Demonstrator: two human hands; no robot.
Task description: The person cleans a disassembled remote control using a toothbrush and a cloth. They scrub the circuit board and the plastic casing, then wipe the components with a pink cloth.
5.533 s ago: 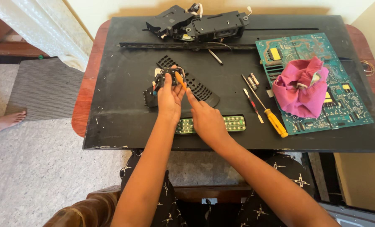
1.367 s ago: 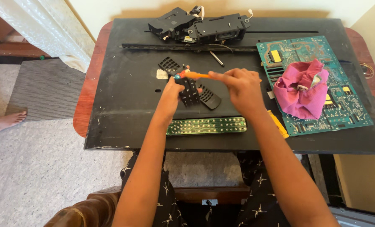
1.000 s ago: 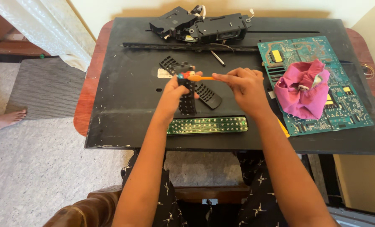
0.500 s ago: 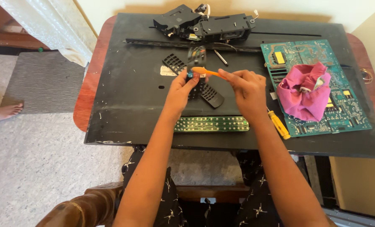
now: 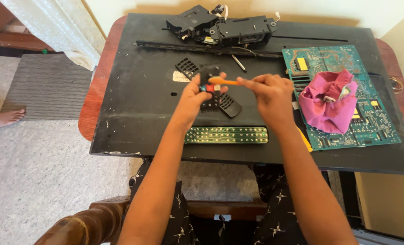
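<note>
From the head view, the left hand [image 5: 193, 97] is closed around a small dark part [image 5: 209, 90] above the black panel [image 5: 134, 109], while the right hand [image 5: 270, 93], fingers pinched, holds an orange tool [image 5: 223, 81] lying level, tip leftward, touching the part.

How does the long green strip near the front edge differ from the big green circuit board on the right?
The green strip is long, narrow and covered in rows of small pale dots; the big circuit board is wide, roughly rectangular and teal, with yellow parts. The strip lies bare, while the board carries a pink cloth bag. The strip sits just below the hands, the board off to the right. Both lie flat on the black panel.
</note>
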